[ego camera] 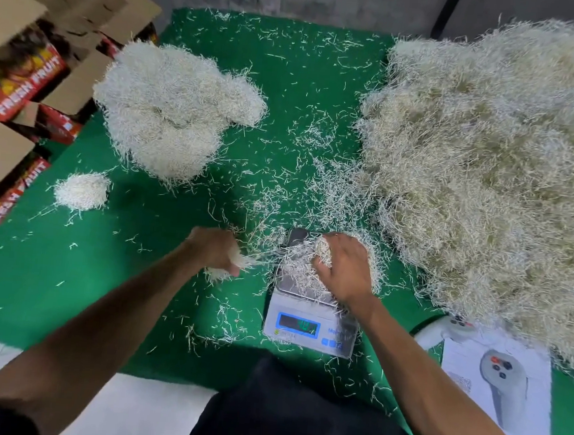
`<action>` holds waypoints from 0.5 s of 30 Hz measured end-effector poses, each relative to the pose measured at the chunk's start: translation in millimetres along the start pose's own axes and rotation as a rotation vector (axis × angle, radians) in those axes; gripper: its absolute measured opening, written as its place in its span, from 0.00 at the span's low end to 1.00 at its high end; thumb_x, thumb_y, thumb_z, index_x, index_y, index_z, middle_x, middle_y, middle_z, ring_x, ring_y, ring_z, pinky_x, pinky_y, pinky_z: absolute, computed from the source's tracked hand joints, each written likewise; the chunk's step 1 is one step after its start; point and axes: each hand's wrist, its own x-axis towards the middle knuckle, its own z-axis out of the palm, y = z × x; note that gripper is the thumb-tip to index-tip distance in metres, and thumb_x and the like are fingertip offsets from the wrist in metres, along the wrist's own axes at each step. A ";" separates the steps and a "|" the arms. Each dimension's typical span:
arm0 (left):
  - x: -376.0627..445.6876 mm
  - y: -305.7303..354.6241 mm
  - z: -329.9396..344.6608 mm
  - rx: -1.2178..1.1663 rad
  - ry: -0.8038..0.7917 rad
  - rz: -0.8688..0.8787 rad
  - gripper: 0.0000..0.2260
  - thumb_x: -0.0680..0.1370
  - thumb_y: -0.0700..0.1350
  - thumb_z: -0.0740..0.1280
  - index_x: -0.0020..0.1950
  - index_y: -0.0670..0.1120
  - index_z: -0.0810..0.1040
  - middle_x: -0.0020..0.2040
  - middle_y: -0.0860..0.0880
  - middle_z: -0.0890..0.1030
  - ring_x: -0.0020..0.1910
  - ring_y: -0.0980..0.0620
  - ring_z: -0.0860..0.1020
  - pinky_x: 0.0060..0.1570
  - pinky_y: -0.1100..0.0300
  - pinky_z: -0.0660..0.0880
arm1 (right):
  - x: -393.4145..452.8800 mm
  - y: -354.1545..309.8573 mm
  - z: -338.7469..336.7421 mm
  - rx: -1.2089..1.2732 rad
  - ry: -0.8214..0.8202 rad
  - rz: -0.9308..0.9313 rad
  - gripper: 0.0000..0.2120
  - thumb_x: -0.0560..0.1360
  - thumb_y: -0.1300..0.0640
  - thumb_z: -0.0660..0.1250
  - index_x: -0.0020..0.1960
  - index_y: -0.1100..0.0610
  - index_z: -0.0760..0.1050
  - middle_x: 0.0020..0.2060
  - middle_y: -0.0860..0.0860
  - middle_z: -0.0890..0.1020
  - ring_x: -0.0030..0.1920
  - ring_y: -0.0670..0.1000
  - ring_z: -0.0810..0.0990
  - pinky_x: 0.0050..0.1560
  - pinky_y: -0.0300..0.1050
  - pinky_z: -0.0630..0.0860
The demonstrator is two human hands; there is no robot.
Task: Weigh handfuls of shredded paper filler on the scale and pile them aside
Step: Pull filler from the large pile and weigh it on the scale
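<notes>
A small digital scale (309, 325) with a lit blue display stands on the green mat in front of me. A heap of shredded paper filler (297, 269) lies on its pan. My right hand (341, 268) grips a clump of that filler on top of the pan. My left hand (216, 251), just left of the scale, holds a small tuft of filler with strands sticking out toward the pan. A huge mound of filler (495, 165) fills the right side. Weighed piles (170, 112) lie at the back left, with a small pile (81, 191) nearer.
The green mat (102, 271) is strewn with loose strands. Open cardboard fruit boxes (18, 79) line the left edge. A white controller (441, 327) and a printed sheet (496, 381) lie at the right front. A grey wall runs along the back.
</notes>
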 end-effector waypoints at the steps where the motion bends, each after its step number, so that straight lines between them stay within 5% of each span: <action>1: 5.6 -0.9 0.8 -0.019 0.060 -0.022 0.19 0.78 0.60 0.70 0.61 0.47 0.80 0.52 0.50 0.83 0.42 0.55 0.80 0.50 0.52 0.81 | 0.4 0.7 0.6 -0.003 0.002 0.000 0.30 0.80 0.38 0.60 0.77 0.51 0.63 0.70 0.52 0.72 0.72 0.54 0.69 0.77 0.55 0.59; 3: 9.2 6.7 -10.5 -0.266 0.187 -0.085 0.11 0.83 0.51 0.66 0.57 0.45 0.80 0.45 0.50 0.81 0.35 0.58 0.75 0.47 0.54 0.82 | 1.0 1.7 1.7 -0.007 -0.006 0.004 0.30 0.80 0.38 0.59 0.77 0.52 0.63 0.71 0.52 0.72 0.73 0.55 0.68 0.77 0.55 0.58; 5: 11.0 17.2 -22.9 -0.949 0.321 -0.126 0.18 0.83 0.50 0.63 0.68 0.41 0.75 0.60 0.41 0.81 0.49 0.49 0.81 0.60 0.49 0.77 | -0.1 0.2 2.1 -0.014 -0.007 0.016 0.31 0.80 0.38 0.60 0.77 0.52 0.62 0.71 0.52 0.71 0.73 0.54 0.68 0.77 0.55 0.57; 7: 11.3 32.1 -38.0 -1.165 0.345 -0.035 0.22 0.83 0.44 0.64 0.75 0.37 0.68 0.69 0.34 0.73 0.66 0.37 0.76 0.68 0.46 0.74 | -0.5 -2.5 0.0 -0.020 -0.002 0.025 0.30 0.80 0.38 0.59 0.77 0.51 0.62 0.72 0.52 0.70 0.74 0.54 0.67 0.78 0.55 0.58; 10: 23.0 51.9 -53.0 -1.364 0.397 0.033 0.16 0.80 0.32 0.63 0.67 0.31 0.72 0.56 0.36 0.78 0.51 0.41 0.82 0.42 0.67 0.77 | -2.2 -3.6 -2.5 -0.051 -0.033 0.006 0.31 0.81 0.37 0.58 0.78 0.52 0.61 0.73 0.52 0.69 0.74 0.54 0.66 0.78 0.56 0.58; 12: 27.2 70.5 -70.4 -1.743 0.505 -0.067 0.18 0.84 0.37 0.58 0.73 0.34 0.68 0.62 0.41 0.75 0.44 0.52 0.83 0.34 0.68 0.75 | -1.2 -1.5 -3.2 -0.077 -0.054 0.004 0.31 0.82 0.37 0.57 0.79 0.52 0.60 0.74 0.53 0.68 0.75 0.54 0.65 0.79 0.58 0.59; 13: 22.3 79.8 -78.4 -1.834 0.559 -0.129 0.21 0.86 0.43 0.56 0.78 0.37 0.63 0.69 0.39 0.70 0.51 0.56 0.83 0.36 0.66 0.76 | -0.5 -1.0 -4.1 -0.082 -0.060 0.007 0.32 0.82 0.36 0.56 0.79 0.53 0.59 0.74 0.53 0.68 0.75 0.55 0.65 0.79 0.58 0.60; 15: 16.5 85.2 -92.0 -1.813 0.415 -0.160 0.25 0.87 0.51 0.51 0.81 0.40 0.57 0.79 0.38 0.62 0.73 0.46 0.71 0.60 0.54 0.76 | -0.1 -3.0 -7.3 -0.087 -0.078 0.003 0.34 0.82 0.33 0.51 0.79 0.53 0.60 0.74 0.54 0.68 0.75 0.56 0.66 0.78 0.58 0.60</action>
